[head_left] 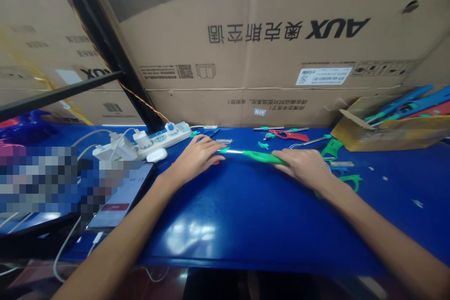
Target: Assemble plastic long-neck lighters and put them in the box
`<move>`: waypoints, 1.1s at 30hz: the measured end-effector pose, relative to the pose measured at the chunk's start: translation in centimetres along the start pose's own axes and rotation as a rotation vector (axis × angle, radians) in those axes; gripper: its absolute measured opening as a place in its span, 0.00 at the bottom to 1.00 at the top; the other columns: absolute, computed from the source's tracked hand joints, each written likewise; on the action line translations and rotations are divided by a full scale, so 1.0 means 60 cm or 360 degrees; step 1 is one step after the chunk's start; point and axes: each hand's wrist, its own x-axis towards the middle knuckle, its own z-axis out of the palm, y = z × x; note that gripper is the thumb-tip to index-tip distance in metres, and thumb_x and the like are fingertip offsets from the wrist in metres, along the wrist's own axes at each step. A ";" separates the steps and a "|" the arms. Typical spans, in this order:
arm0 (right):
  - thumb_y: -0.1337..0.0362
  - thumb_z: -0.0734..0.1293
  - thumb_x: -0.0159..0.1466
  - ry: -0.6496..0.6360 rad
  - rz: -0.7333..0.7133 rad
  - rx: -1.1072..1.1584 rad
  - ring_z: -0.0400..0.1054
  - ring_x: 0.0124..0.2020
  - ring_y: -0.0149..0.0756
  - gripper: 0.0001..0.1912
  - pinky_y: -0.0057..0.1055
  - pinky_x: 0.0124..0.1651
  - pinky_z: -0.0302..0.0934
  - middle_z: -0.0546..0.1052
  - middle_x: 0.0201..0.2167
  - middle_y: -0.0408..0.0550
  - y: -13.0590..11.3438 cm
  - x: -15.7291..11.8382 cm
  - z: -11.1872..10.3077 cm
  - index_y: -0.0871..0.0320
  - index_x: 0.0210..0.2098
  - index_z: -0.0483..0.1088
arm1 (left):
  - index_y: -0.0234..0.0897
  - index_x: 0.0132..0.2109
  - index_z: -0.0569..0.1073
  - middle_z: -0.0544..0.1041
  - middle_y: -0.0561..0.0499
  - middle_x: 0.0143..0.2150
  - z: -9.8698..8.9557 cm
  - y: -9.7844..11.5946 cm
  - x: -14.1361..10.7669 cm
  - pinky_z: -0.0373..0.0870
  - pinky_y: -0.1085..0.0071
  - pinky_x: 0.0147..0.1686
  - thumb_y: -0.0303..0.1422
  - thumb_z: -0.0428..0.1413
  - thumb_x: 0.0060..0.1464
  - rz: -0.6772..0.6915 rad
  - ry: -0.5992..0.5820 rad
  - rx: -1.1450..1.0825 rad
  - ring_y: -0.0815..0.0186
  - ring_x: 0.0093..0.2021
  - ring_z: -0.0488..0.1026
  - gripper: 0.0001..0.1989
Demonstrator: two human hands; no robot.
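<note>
At the left of the blue bench (pixel 211 239), watching from my distance, I saw a phone (pixel 121 197) lying tilted, its screen lit. Behind it ran a white power strip (pixel 179 132) with plugs in it, and just beside the strip sat a small white case (pixel 157 155).

Next to the right came the left grip (pixel 197 155), a bare hand whose fingers were closed about the green tip of a metal rod. Something red showed beneath it, mostly hidden. That rod belonged to a green-handled tool (pixel 260 155), which lay between my two grips, and this relation was the one I weighed most: its long axis ran crosswise, rod end to the left, handle to the right and slightly nearer me. Neither side was closer, as each hand was on one end.

Beyond its middle, near the cardboard wall (pixel 260 56), lay a red-handled tool (pixel 291 135). The right grip (pixel 304 165) was wrapped around the green handle. Farther right I had loose green parts (pixel 332 149), then an open carton (pixel 397 133) filled with blue and red pieces.
</note>
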 end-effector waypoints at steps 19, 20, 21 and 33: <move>0.54 0.62 0.71 -0.0186 -0.0041 0.0615 0.77 0.33 0.37 0.15 0.29 0.31 0.57 0.84 0.36 0.43 0.002 0.001 -0.020 0.51 0.46 0.77 | 0.38 0.52 0.73 0.81 0.49 0.45 0.010 0.042 0.009 0.61 0.60 0.55 0.41 0.54 0.67 0.0047 0.0158 0.0035 0.61 0.46 0.76 0.13; 0.54 0.61 0.71 -0.0198 -0.0051 0.0610 0.77 0.33 0.37 0.15 0.29 0.31 0.57 0.83 0.36 0.44 0.003 0.001 -0.020 0.51 0.45 0.77 | 0.38 0.53 0.73 0.81 0.49 0.45 0.009 0.040 0.008 0.61 0.61 0.54 0.41 0.53 0.68 0.0067 0.0128 0.0060 0.61 0.46 0.76 0.14; 0.54 0.61 0.71 -0.0207 -0.0059 0.0600 0.77 0.33 0.37 0.15 0.29 0.31 0.57 0.83 0.36 0.44 0.005 0.001 -0.020 0.52 0.45 0.77 | 0.38 0.53 0.73 0.81 0.49 0.44 0.008 0.037 0.007 0.61 0.61 0.53 0.40 0.52 0.69 0.0080 0.0101 0.0075 0.61 0.46 0.76 0.14; 0.58 0.62 0.69 -0.0192 -0.0175 0.0466 0.78 0.37 0.39 0.16 0.30 0.31 0.60 0.83 0.45 0.47 -0.015 0.000 -0.020 0.53 0.54 0.73 | 0.38 0.53 0.75 0.80 0.49 0.43 0.006 0.061 0.013 0.62 0.64 0.52 0.37 0.48 0.71 0.0174 0.0081 0.0007 0.64 0.44 0.74 0.14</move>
